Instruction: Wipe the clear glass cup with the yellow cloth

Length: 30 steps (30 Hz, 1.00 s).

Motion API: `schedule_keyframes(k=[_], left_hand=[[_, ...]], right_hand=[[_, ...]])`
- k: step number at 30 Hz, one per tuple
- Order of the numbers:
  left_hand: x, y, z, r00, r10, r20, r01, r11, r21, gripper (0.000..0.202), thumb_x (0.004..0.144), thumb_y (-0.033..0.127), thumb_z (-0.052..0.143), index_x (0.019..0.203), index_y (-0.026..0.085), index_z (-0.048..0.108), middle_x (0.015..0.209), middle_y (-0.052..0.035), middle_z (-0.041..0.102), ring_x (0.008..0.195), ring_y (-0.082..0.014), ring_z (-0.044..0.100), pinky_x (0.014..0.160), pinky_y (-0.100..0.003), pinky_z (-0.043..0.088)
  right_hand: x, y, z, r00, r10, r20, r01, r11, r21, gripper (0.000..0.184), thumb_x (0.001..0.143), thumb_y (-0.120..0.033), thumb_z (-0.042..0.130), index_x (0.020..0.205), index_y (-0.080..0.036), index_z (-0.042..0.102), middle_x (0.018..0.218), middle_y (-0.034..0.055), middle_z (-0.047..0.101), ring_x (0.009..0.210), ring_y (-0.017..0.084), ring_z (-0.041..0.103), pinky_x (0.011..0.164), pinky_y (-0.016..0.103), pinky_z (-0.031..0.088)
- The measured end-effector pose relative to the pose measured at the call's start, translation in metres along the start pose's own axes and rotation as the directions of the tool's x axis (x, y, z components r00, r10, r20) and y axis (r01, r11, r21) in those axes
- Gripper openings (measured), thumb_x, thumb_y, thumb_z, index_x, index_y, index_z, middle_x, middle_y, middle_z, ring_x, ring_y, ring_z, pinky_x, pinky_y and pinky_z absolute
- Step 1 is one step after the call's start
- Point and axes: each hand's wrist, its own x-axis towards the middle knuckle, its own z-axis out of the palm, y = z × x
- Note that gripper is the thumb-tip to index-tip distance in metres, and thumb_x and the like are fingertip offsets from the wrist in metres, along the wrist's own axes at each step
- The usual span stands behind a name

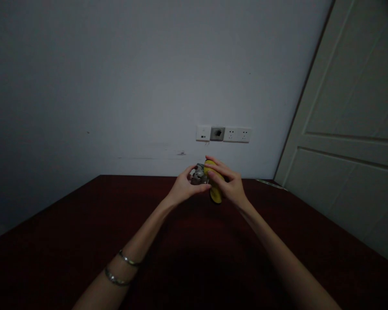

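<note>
My left hand (188,186) is closed around a small, shiny, clear-grey object (198,175) that looks like glass; its exact kind is hard to make out in the dim light. A yellow sponge-like pad (216,193) with a dark edge is gripped in my right hand (228,181), thumb on the near side and fingers over the top. The pad touches or nearly touches the right side of the shiny object. Both hands are held together above the far part of the table.
The dark red table (116,224) reaches to a pale wall (132,86). Sockets and switches (237,134) sit low on that wall. A panelled door (349,142) leans into view at the right. Beside it, a narrow light strip (271,184) lies at the table's back corner.
</note>
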Motion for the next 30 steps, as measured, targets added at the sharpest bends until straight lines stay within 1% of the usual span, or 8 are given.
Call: schedule_keyframes(k=[3,5,10,12,17,19,26,30], left_hand=[[0.004,-0.008,-0.003,0.999,0.013,-0.037,-0.011,0.999,0.044,0.076,0.054,0.022,0.079,0.123,0.012,0.048,0.106,-0.0117,0.064,0.090,-0.0216,0.062,0.081,-0.034,0.049],[0.004,-0.010,-0.004,0.999,0.024,-0.049,-0.021,0.997,0.074,0.076,0.053,0.020,0.079,0.123,0.013,0.050,0.103,-0.0104,0.065,0.091,-0.0219,0.062,0.082,-0.035,0.048],[-0.001,-0.003,0.000,0.999,0.048,-0.027,-0.044,0.991,0.130,0.072,0.055,0.027,0.080,0.120,0.014,0.053,0.101,-0.0095,0.064,0.092,-0.0218,0.061,0.084,-0.037,0.048],[-0.001,-0.002,0.002,0.999,0.031,-0.023,-0.028,0.993,0.116,0.071,0.054,0.028,0.081,0.117,0.014,0.053,0.100,-0.0095,0.064,0.090,-0.0209,0.061,0.082,-0.036,0.048],[0.001,-0.003,0.002,0.998,-0.068,-0.003,0.068,0.996,-0.056,0.075,0.051,0.022,0.082,0.116,0.013,0.048,0.090,-0.0067,0.065,0.075,-0.0153,0.062,0.069,-0.029,0.050],[0.000,-0.001,0.002,0.994,-0.103,0.025,0.105,0.991,-0.085,0.074,0.051,0.023,0.083,0.115,0.013,0.047,0.084,-0.0046,0.064,0.068,-0.0129,0.060,0.063,-0.027,0.050],[-0.009,0.012,0.004,0.983,-0.161,0.084,0.175,0.965,-0.196,0.066,0.055,0.028,0.081,0.110,0.015,0.048,0.090,-0.0038,0.060,0.071,-0.0133,0.059,0.057,-0.029,0.054],[-0.008,0.013,0.003,0.977,-0.192,0.095,0.208,0.955,-0.211,0.064,0.055,0.028,0.081,0.109,0.015,0.048,0.089,-0.0034,0.059,0.072,-0.0133,0.058,0.058,-0.028,0.054]], right_hand=[[-0.002,-0.004,-0.001,0.981,-0.095,0.172,0.106,0.993,-0.059,0.024,0.081,-0.022,0.061,0.103,-0.031,0.069,0.130,0.0015,0.057,0.124,0.021,0.048,0.107,0.043,0.036],[-0.002,-0.006,-0.001,0.973,-0.110,0.201,0.127,0.989,-0.074,0.024,0.082,-0.022,0.061,0.103,-0.031,0.069,0.130,0.0012,0.057,0.126,0.021,0.046,0.108,0.044,0.035],[-0.002,-0.004,0.005,1.000,0.006,-0.024,-0.008,0.998,-0.066,0.022,0.082,-0.027,0.061,0.102,-0.030,0.070,0.127,0.0035,0.059,0.114,0.021,0.058,0.100,0.043,0.043],[-0.001,-0.003,0.005,0.999,0.020,-0.048,-0.023,0.998,-0.063,0.022,0.082,-0.028,0.061,0.101,-0.031,0.070,0.127,0.0034,0.059,0.113,0.021,0.058,0.100,0.044,0.043],[0.001,-0.009,-0.008,0.970,-0.064,0.233,0.078,0.996,-0.051,0.023,0.081,-0.025,0.063,0.101,-0.034,0.069,0.131,-0.0004,0.056,0.125,0.022,0.047,0.107,0.048,0.035],[0.002,-0.010,-0.012,0.962,-0.072,0.265,0.090,0.994,-0.056,0.024,0.080,-0.025,0.063,0.102,-0.034,0.069,0.131,-0.0005,0.055,0.126,0.022,0.047,0.106,0.048,0.036],[0.000,0.000,-0.001,0.998,-0.001,-0.056,-0.003,0.998,-0.070,0.024,0.085,-0.029,0.057,0.106,-0.028,0.068,0.123,0.0050,0.062,0.113,0.020,0.058,0.099,0.041,0.044],[-0.002,-0.003,0.001,0.999,-0.033,-0.010,0.033,0.998,-0.062,0.024,0.087,-0.028,0.054,0.107,-0.029,0.067,0.127,0.0046,0.059,0.116,0.020,0.055,0.101,0.042,0.042]])
